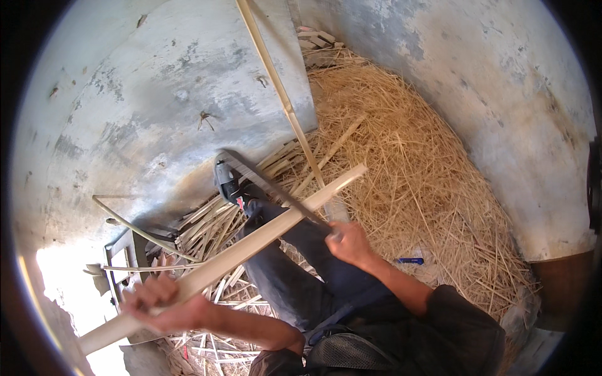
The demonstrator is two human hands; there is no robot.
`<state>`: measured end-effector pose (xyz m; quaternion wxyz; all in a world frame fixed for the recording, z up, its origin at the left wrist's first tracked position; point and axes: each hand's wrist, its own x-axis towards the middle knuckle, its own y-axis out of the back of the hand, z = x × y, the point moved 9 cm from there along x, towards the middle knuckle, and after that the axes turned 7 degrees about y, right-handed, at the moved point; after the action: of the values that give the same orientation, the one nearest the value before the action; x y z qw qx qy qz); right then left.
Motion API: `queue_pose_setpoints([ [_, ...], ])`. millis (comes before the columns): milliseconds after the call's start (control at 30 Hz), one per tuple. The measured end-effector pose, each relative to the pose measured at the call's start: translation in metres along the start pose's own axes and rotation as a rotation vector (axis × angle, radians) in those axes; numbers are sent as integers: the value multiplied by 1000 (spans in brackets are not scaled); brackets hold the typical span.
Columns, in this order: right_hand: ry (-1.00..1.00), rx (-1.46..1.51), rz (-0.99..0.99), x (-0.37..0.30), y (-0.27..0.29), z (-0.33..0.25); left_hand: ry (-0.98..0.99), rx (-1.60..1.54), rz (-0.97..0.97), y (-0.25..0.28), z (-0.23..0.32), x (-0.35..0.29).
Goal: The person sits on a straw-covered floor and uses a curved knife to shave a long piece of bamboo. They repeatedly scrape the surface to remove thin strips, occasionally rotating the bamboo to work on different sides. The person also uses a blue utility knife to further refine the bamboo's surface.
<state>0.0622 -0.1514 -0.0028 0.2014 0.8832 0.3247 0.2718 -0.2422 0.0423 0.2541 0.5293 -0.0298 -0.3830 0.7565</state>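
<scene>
My left hand (160,305) is closed around a wide, pale split-bamboo strip (244,246), slightly blurred by motion. The strip slants from the lower left up to the right, over my legs. In my right hand (350,243) is the handle of a long, dark-bladed machete (266,183). Its blade crosses the strip near the far end and points toward the upper left; whether the edge bites into the bamboo cannot be told. Most of the handle is hidden by my fingers.
A tall bamboo pole (271,70) leans against the stained wall (157,81). Shavings (401,144) are heaped at the right, with a small blue object (410,261) on them. Split bamboo pieces (210,222) lie beside my grey shoe (224,178). A metal frame (115,260) stands left.
</scene>
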Motion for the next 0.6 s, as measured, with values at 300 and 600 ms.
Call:
queue_pose_setpoints([
  [300,-676,38,69,-17,85,215,-115,-62,92,149,92,96],
  [600,-688,719,162,-25,67,134,-20,-362,-142,129,22,85],
])
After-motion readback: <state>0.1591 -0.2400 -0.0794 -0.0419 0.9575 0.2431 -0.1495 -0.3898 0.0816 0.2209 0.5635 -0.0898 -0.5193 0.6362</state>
